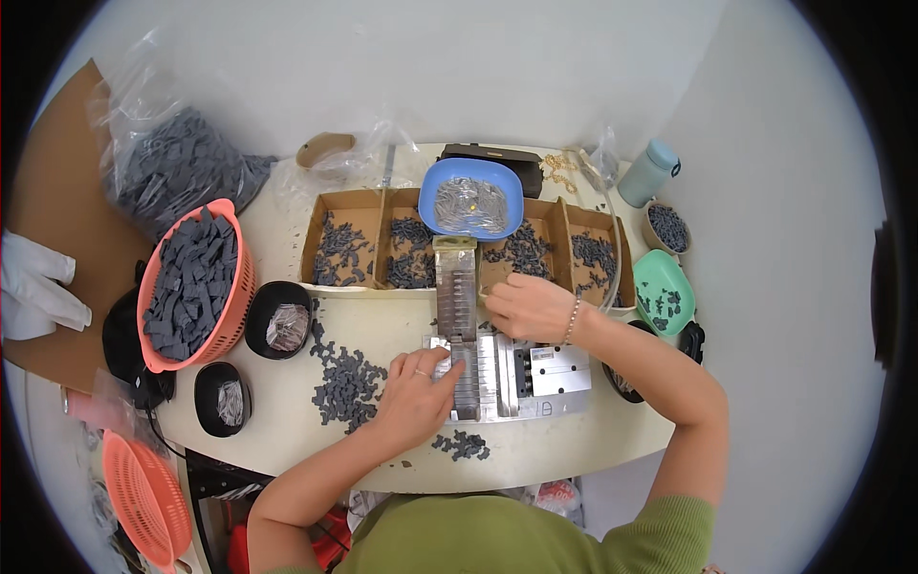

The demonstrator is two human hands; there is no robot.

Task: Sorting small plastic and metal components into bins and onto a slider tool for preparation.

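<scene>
Far L: coral basket (232, 327) heaped w/ dark grey strips. Just R of it, 2 black bowls, upper (262, 312) & lower (207, 394), each w/ thin metal pins. Then a loose pile of small grey pieces (349, 383) on the tabletop.

L hand (413, 397): fingers bent, tips & thumb on the metal jig (487, 373), mid-table in front of the person; can't tell if they pinch anything. Clear slotted track (456, 297) runs up from the jig to the blue tray (427, 199) of pins, in front of the cardboard divider box (350, 212).

R hand (529, 308): fingers curled in, tips just beside the track; grip hidden, can't tell. R of jig centre, silver block (561, 371); far R, green dish (660, 269) w/ a few pieces.

To do it well, prob. keep L fingertips light & level, seat each piece squarely, don't nudge the track w/ R knuckles.
</scene>
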